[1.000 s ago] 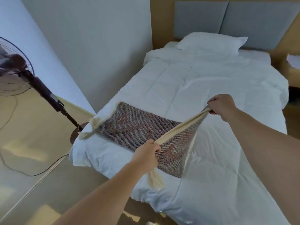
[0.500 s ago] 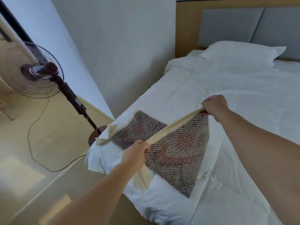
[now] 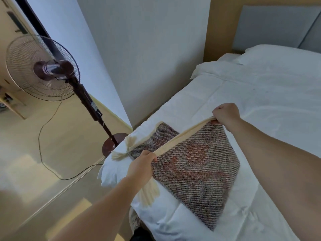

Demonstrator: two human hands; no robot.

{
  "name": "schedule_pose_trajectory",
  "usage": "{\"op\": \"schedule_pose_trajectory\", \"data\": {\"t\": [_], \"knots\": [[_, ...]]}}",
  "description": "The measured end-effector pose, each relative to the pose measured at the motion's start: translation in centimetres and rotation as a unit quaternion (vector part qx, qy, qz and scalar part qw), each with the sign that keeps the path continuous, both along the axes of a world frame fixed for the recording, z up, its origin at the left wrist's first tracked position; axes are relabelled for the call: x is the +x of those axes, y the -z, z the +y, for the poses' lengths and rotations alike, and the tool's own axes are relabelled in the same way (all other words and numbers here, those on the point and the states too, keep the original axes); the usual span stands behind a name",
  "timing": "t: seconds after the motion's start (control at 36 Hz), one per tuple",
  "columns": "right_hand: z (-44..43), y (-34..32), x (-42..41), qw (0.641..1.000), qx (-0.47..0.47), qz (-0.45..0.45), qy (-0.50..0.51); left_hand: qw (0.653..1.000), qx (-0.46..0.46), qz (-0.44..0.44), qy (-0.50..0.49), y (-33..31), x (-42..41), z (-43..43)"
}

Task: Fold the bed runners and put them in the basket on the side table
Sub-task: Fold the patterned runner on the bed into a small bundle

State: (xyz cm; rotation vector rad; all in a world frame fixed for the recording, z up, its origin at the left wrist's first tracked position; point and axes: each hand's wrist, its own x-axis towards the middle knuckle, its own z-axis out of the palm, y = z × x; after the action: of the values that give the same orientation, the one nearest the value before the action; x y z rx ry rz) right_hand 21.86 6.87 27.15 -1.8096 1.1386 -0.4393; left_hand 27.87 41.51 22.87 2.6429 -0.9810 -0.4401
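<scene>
A woven bed runner [image 3: 196, 169], grey-brown with a reddish pattern and cream tassels, lies across the foot of the white bed [image 3: 260, 105]. Its cream-edged end is lifted and folded over toward the left. My left hand [image 3: 141, 166] grips the near corner of that edge, with tassels hanging below it. My right hand [image 3: 225, 113] grips the far corner, and the edge is stretched taut between both hands. No basket or side table is in view.
A standing fan [image 3: 43, 68] on a dark pole with a round base [image 3: 112, 143] stands on the floor left of the bed; its cable [image 3: 41, 145] trails across the floor. A white wall runs along the bed's left side. A pillow [image 3: 278, 54] and grey headboard [image 3: 271, 26] are at the back.
Both hands have carried the runner's lifted edge leftward over the part lying flat. The view has turned left, bringing the fan fully into sight.
</scene>
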Motion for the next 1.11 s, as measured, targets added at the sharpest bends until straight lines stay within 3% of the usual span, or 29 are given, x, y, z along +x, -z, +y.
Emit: {"op": "schedule_pose_trajectory", "data": {"t": [0.58,1.11], "knots": [[4.1,11.7,25.0,0.988,0.014,0.129,0.089,0.976,0.082,0.179,0.096,12.5,26.1,0.4],[2.7,27.8,38.5,0.957,0.011,0.288,0.024,0.945,0.156,0.271,0.100,25.1,34.5,-0.3]]}}
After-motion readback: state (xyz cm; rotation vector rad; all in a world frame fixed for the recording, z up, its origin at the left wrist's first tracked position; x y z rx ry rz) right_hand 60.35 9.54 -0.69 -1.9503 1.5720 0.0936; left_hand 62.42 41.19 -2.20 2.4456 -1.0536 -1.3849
